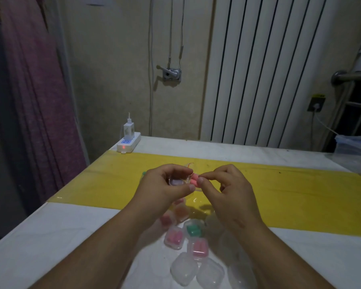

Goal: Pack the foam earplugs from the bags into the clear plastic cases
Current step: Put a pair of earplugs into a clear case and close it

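Two empty clear cases point(183, 268) lie shut on the white table point(50, 236), on the near side of the yellow band point(300, 195) that crosses it. Between them and the band's near edge sit three filled cases close together: a pink-filled case point(174, 238), a green-filled case point(193, 230) and a second pink-filled case point(198, 248). Two more cases, blurred and holding something orange and pink, lie at the band's near edge, partly behind the left forearm. Above the middle of the band the left hand point(165, 184) grips an open clear case point(176, 181), fingers curled round it. The right hand point(227, 190) pinches pink earplugs point(193, 180) between thumb and forefinger, right at that case's rim; whether they touch the rim is not clear. A crumpled clear bag point(198, 200) lies on the band under the hands. Beyond the band's far left corner a power strip point(128, 144) carries a white charger point(128, 130)
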The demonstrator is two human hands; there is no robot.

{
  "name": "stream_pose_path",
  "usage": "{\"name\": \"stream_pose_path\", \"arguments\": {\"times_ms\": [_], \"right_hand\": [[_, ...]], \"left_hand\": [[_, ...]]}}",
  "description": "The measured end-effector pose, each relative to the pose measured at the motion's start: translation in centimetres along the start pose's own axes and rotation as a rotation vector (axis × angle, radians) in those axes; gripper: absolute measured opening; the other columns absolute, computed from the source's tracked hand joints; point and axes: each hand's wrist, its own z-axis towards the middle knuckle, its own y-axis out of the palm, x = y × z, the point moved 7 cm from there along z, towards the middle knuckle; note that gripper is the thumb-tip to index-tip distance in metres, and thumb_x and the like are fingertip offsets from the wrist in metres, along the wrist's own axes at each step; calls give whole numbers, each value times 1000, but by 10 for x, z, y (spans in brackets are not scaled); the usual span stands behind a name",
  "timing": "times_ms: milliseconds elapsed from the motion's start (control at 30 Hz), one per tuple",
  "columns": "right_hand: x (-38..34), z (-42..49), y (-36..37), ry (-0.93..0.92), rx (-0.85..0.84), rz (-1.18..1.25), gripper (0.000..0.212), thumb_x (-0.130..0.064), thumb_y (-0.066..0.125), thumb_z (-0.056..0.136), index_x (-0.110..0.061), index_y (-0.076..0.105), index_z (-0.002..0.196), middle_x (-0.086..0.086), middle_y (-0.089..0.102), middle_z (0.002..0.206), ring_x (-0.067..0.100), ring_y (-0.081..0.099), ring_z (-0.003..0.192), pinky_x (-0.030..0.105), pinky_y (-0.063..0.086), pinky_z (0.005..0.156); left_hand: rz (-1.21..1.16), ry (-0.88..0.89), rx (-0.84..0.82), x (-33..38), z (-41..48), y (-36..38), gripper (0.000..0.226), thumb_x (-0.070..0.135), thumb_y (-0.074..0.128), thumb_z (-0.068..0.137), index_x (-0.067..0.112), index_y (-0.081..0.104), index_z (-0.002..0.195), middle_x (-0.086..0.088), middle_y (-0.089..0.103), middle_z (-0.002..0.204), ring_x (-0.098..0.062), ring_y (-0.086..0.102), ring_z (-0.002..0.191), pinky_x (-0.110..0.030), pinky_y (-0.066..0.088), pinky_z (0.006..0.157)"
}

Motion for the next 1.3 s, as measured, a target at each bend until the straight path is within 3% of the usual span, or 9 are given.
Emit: {"name": "stream_pose_path", "arguments": {"times_ms": [133, 300, 433, 600, 733, 933, 1100, 1167, 1300], "right_hand": [[0, 1, 0, 35, -5, 45, 7, -41, 73, 80, -36, 70, 79, -14, 57, 88, -10, 49, 79, 6, 35, 64], [5, -2, -1, 155, -5, 256, 29, -37, 80, 75, -27, 55, 87, -11, 61, 88, 2, 41, 58, 22, 39, 61], [9, -2, 9, 299, -126, 399, 29, -32, 80, 76, -24, 56, 92, 0, 70, 78, 16, 58, 67, 37, 45, 66], [13, -2, 8, 369, -120, 573, 22, -10, 80, 74, -10, 62, 89, 7, 67, 66, 16, 60, 61, 32, 50, 59], [18, -1, 6, 398, -44, 636, 23, -6, 78, 76, -11, 59, 89, 2, 61, 60, 18, 58, 58, 33, 48, 57], [14, -1, 10, 346, -107, 586, 28, -14, 82, 73, -11, 62, 92, -2, 60, 60, 12, 53, 58, 28, 43, 55], [11, -2, 15, 384, -169, 836, 16, -15, 73, 73, -9, 65, 86, 9, 64, 72, 21, 58, 69, 33, 46, 59], [10, -4, 16, 356, -167, 744, 13, -20, 71, 84, -8, 66, 88, 5, 68, 73, 16, 61, 68, 29, 47, 60], [6, -1, 8, 259, -141, 463, 16, -22, 76, 81, -8, 72, 85, -2, 74, 69, 2, 69, 66, 17, 50, 64]], "left_hand": [[27, -2, 7, -3, 1, 0, 28, 4, 82, 70, 22, 75, 91, 1, 74, 91, -9, 67, 87, -32, 58, 70], [59, -6, -10, -4, 1, 0, 28, 7, 83, 70, 24, 76, 92, 3, 74, 92, -13, 68, 90, -29, 60, 73], [57, -14, -12, -1, -1, 1, 29, 7, 82, 71, 21, 75, 95, -3, 73, 91, -14, 66, 82, -40, 58, 74], [-78, -65, -59, -2, 0, 4, 46, 8, 77, 78, 26, 62, 118, -4, 73, 97, -24, 70, 88, -43, 58, 79], [-436, -180, -80, -4, 1, 8, 24, 11, 45, 96, 1, 63, 110, -24, 69, 102, -32, 66, 84, -41, 55, 80], [-234, -122, -123, -7, -1, 11, 24, -2, 64, 86, 5, 65, 109, -16, 71, 104, -26, 70, 86, -31, 58, 74], [-155, -100, -80, -4, -1, 6, 41, 16, 79, 67, 12, 68, 106, -7, 74, 98, -33, 69, 93, -49, 56, 88], [-108, -83, -63, -3, -2, 5, 36, 11, 79, 72, 15, 69, 105, -5, 74, 98, -32, 69, 94, -53, 55, 88], [-48, -65, -70, -4, -1, 7, 34, -2, 75, 77, 19, 71, 103, -4, 74, 96, -25, 70, 89, -47, 57, 81]]}}
